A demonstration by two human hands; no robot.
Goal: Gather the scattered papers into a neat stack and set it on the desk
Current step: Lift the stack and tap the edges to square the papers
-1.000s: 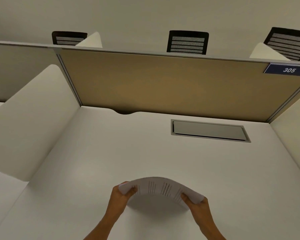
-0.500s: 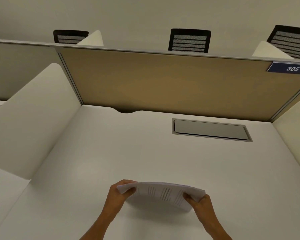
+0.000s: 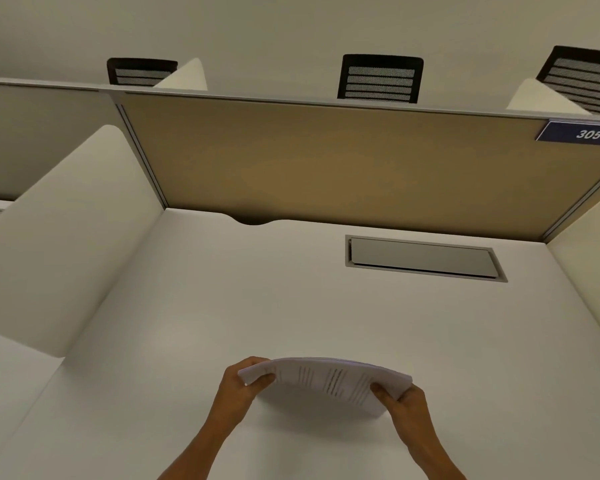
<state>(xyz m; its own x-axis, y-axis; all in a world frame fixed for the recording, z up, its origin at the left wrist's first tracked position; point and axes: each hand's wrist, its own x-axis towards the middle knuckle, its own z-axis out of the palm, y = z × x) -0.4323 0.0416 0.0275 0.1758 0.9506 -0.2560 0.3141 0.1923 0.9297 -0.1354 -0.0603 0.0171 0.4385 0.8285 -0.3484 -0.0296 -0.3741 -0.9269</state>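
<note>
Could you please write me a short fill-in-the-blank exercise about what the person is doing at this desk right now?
1. The stack of papers is held by ____ hands, the left hand and the right hand, one at each end.
2. Between the hands the stack bows ____ in the middle.
3. The blue sign on the partition reads ____.
4. ____ black chair backs show above the partition.

Missing words: two; upward; 305; three

Both forearms are bare to the frame's edge, and the left hand [image 3: 239, 388] and right hand [image 3: 406, 405] wear nothing.
</note>
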